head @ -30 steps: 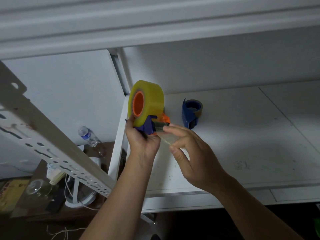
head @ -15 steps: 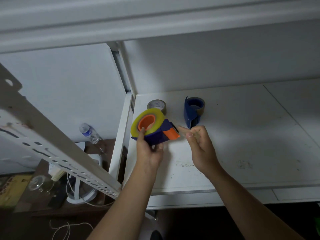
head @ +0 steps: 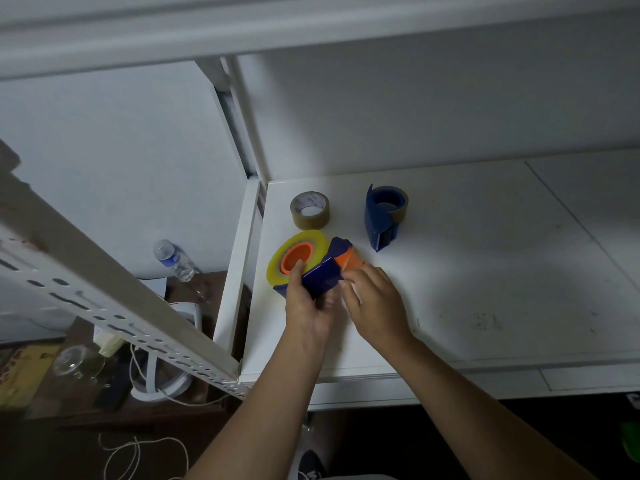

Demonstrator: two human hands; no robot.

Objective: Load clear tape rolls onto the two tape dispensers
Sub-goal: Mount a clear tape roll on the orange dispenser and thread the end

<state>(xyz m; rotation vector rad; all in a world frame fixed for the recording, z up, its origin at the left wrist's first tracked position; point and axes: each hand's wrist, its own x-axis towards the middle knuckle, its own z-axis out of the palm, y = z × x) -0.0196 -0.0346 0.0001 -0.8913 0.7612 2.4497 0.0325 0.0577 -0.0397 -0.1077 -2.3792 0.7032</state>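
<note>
On the white shelf (head: 485, 271), near its left edge, the left hand (head: 310, 306) gripped a blue dispenser (head: 323, 273) carrying the clear tape roll (head: 277, 263), while the right hand (head: 375, 299) pinched its orange front. Behind stood a brown roll (head: 310, 209) and second dispenser (head: 382, 216); a bottle (head: 175, 261) lay below.

A yellowish clear tape roll (head: 277, 268) on an orange hub sits in a dark-blue dispenser (head: 320, 277); the loose roll (head: 310, 210) is brown.
</note>
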